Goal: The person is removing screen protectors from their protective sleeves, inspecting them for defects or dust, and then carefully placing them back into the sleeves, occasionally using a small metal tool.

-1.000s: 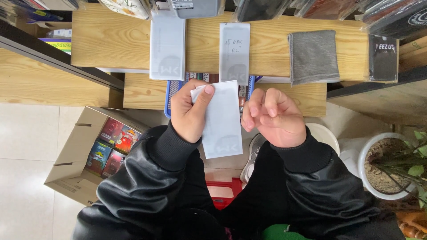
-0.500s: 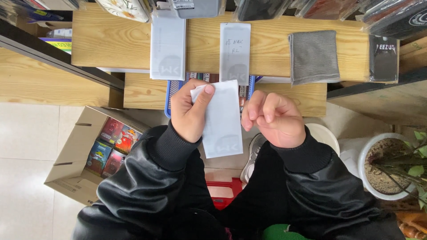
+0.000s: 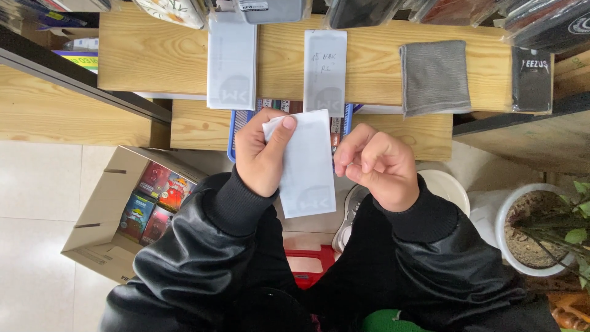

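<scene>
Below the shelf [image 3: 153, 55], my left hand [image 3: 261, 154] pinches a white sleeve [image 3: 307, 166] by its top corner; right hand [image 3: 375, 166] curls beside it, possibly empty. Sleeve looks light, flimsy, slippery—I'd grip its edges.

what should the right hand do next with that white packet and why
Probably bring the right hand across to pinch the free right edge of the white packet. Only the left hand holds it, thumb on its top corner, while the right fingertips curl just beside it, apparently not gripping it.
</scene>
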